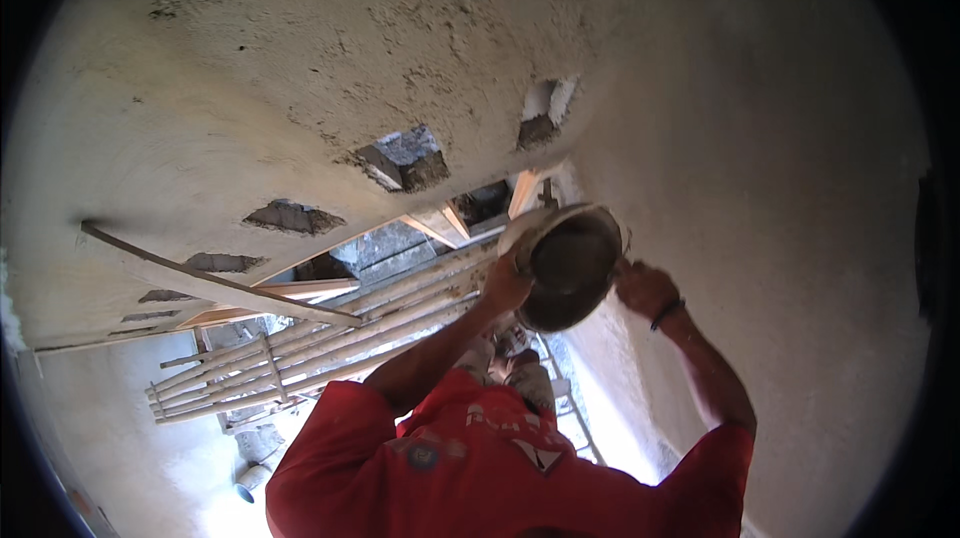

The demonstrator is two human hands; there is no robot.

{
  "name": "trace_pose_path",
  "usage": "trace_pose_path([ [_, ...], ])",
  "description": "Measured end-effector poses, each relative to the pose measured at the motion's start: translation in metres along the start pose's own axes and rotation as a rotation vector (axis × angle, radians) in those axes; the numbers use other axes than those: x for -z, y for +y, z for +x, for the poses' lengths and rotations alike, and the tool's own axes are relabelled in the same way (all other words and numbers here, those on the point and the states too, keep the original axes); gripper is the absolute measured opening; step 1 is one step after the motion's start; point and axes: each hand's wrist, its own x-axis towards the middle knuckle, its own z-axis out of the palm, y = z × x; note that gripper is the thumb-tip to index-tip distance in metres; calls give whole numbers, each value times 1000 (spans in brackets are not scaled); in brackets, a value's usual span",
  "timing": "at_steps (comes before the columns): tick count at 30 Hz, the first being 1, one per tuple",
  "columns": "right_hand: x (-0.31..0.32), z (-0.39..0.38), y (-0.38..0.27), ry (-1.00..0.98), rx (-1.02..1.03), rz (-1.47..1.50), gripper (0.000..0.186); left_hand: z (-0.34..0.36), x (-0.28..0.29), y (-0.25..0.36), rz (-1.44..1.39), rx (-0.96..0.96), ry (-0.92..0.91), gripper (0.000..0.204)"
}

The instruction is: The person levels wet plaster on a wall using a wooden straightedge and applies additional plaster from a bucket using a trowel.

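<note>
— What's around you, biggest first?

— The plastered wall (300, 68) fills most of the view, with rough holes (405, 158) broken into it. Below it lies a bamboo scaffold (330, 338), poles lashed side by side. Then the pan (572, 266) – round, dark inside, tilted – held up in front of you, near the corner where the wall turns.

— And your hands?

— Your left hand (505, 283) is curled over the pan's near rim, fingers closed on it. Your right hand (645, 288) is closed at the opposite rim, a dark band (667, 313) on that wrist; its fingertips are hidden behind the edge.

— Which step would you call this?

— I'd judge you're mid-carry, the pan borne by both hands at chest height. Whether it's loaded, I can't tell; the inside is just dark.

— What does the next move call for?

— Probably an even grip on both rims and a level pan – you're standing over open poles.
</note>
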Motion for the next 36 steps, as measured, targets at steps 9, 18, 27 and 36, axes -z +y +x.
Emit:
trace_pose_path([
  [9, 66, 53, -36, 37, 9, -300, 19, 10, 36, 45, -109, -105, 63, 73],
  [18, 49, 52, -44, -57, 99, 186, 28, -3, 61, 85, -125, 9, 73, 73],
  [27, 59, 51, -50, 126, 208, 319, 37, -17, 71, 47, -525, -29, 269, 59],
  [36, 141, 61, -60, 83, 326, 268, 33, -33, 87, 34, -803, 167, 379, 56],
])
